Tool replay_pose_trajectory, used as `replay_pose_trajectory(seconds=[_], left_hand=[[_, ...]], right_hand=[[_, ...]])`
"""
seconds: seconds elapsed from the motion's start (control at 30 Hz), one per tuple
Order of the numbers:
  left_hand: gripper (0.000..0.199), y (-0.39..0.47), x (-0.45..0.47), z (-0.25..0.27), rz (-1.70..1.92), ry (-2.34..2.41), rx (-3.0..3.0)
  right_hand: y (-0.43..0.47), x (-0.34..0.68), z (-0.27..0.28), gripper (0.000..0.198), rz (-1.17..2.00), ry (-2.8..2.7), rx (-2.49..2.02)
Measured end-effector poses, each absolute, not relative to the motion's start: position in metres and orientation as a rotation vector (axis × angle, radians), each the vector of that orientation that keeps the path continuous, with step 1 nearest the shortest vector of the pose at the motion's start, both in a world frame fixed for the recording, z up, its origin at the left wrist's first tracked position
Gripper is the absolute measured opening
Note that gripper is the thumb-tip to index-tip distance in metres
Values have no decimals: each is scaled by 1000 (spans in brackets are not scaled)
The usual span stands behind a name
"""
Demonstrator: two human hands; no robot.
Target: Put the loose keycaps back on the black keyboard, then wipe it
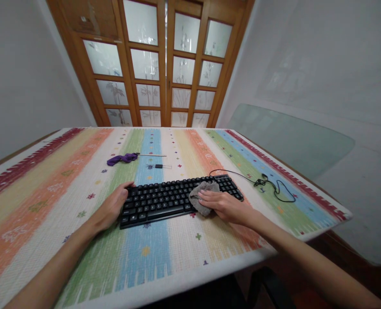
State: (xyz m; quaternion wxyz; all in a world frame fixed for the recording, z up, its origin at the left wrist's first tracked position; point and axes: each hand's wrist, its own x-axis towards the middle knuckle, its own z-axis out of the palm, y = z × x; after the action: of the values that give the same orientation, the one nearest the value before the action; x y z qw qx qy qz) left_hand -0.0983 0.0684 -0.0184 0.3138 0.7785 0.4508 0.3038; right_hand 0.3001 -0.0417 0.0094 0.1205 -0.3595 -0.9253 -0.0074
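Note:
A black keyboard (164, 199) lies at a slight slant on the striped tablecloth in front of me. Its left end is gripped by my left hand (114, 204), with the thumb along the side and the fingertips at the back corner. My right hand (224, 205) presses a crumpled grey cloth (203, 197) onto the keys near the right part of the keyboard. The cloth covers some keys and hangs over the front edge. From the keyboard's back right, a black cable (242, 174) runs to a loosely bundled coil on the right.
Behind the keyboard lie a purple fabric item (122, 159) with a thin rod (153, 155) and a small black piece with wire loops (159, 166). Beyond the table (151, 253) stand wooden glazed doors (164, 64). A glass pane (287, 133) leans on the right wall.

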Motion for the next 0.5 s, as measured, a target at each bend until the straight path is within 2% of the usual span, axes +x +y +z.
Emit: replay_pose_trajectory(seconds=[0.27, 0.4, 0.5], left_hand=[[78, 68, -98, -18, 825, 1181, 2064], [76, 66, -98, -16, 849, 1163, 2064], [79, 66, -98, -17, 865, 1164, 2031]], right_hand=[[-37, 293, 48, 55, 284, -2612, -1121], [-10, 270, 55, 56, 132, -2384, -1452], [4, 238, 50, 46, 1, -2444, -1765]])
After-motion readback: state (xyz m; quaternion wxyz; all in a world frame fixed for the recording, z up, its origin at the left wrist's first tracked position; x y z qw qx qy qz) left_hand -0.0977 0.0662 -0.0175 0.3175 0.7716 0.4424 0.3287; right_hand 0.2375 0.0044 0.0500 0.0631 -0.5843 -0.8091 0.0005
